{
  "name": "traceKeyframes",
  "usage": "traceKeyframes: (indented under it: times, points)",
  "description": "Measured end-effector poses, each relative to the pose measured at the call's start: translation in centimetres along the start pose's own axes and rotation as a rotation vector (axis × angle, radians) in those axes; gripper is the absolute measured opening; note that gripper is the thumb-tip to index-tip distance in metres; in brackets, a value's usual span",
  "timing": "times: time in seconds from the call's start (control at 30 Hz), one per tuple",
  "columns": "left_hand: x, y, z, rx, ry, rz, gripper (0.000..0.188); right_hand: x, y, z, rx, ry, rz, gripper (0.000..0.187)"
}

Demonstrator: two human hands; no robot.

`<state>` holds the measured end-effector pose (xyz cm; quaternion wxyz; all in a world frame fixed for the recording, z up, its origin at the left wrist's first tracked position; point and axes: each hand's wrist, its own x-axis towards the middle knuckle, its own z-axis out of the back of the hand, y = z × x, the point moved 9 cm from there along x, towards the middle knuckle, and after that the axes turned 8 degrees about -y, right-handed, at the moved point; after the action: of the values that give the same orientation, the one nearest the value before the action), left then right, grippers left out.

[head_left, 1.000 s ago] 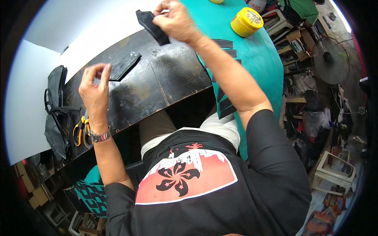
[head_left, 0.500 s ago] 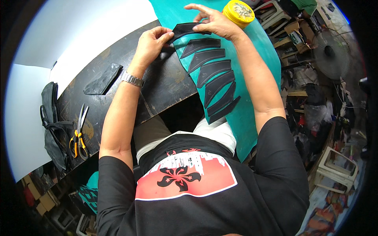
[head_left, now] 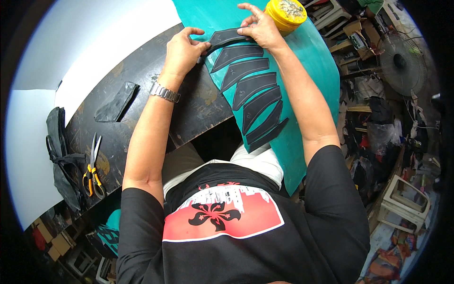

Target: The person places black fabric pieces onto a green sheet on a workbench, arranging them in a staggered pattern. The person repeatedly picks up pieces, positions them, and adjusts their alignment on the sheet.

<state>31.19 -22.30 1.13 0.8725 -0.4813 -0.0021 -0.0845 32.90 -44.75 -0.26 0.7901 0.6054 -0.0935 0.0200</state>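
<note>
My left hand pinches the left end of a curved black cut piece, with thumb and forefinger close together there. At the piece's right end, the thumb of my right hand touches its edge, fingers raised and spread apart. The piece sits at the top of a row on a teal sheet. Below it lie several similar black pieces, fanned toward me, with thin pale outlines along their edges. A yellow tub with mottled contents stands right beside my right hand.
On the dark worktop lie a folded black piece, orange-handled scissors and a tied black bundle. White panels border the left. A fan, a pale plastic frame and clutter fill the right side.
The held piece has come down flatter onto the teal sheet at the top of the row. My left forefinger has straightened, and my right hand has shifted slightly right.
</note>
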Motion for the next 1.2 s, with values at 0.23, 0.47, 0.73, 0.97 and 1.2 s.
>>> traceKeyframes:
  times: [0.23, 0.47, 0.73, 0.97, 1.2]
  points:
    - [0.5, 0.2, -0.1, 0.062, 0.042, 0.018, 0.038, -0.1, -0.4, 0.2, -0.033, -0.015, 0.009, 0.077]
    - [0.8, 0.8, -0.3, 0.040, 0.059, 0.057, 0.037, -0.3, -0.1, 0.0, -0.048, -0.014, -0.007, 0.079]
    - [1.0, 0.9, -0.5, 0.097, 0.085, 0.092, 0.035, -0.8, 0.9, -0.2, -0.200, -0.011, 0.034, 0.080]
    - [1.3, -0.2, -0.6, 0.189, 0.079, 0.022, 0.037, -1.9, 4.7, -0.7, -0.826, -0.081, 0.205, 0.074]
    - [1.3, -0.5, -0.7, 0.242, 0.089, -0.015, 0.038, -6.6, 8.9, -3.6, -0.767, -0.132, 0.626, 0.065]
